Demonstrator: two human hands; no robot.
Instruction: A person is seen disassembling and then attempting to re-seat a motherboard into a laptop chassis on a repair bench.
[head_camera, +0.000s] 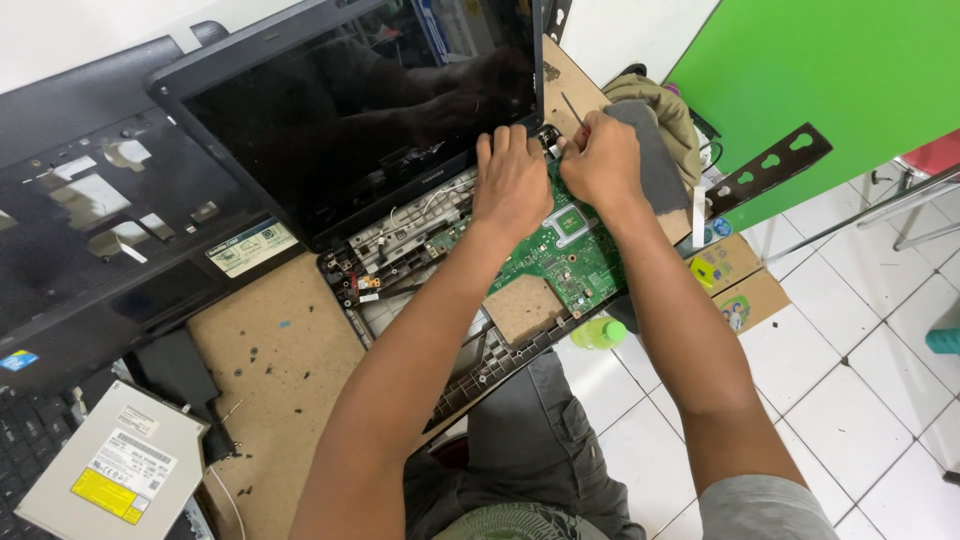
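Silver optical drive (110, 465) lies cut off at the frame's bottom-left, green circuit board (565, 255) sits in the opened black laptop base (420, 265), left hand (512, 185) presses on it, fingers together, right hand (600, 160) pinches a thin metal tool (572, 108), tip hidden at the hinge.

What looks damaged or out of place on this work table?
The laptop lies opened up: its top cover sits apart at the left, the green circuit board is bare, and the optical drive lies loose. Both hands, left and right, work at the hinge. The board tabletop is chipped and stained.
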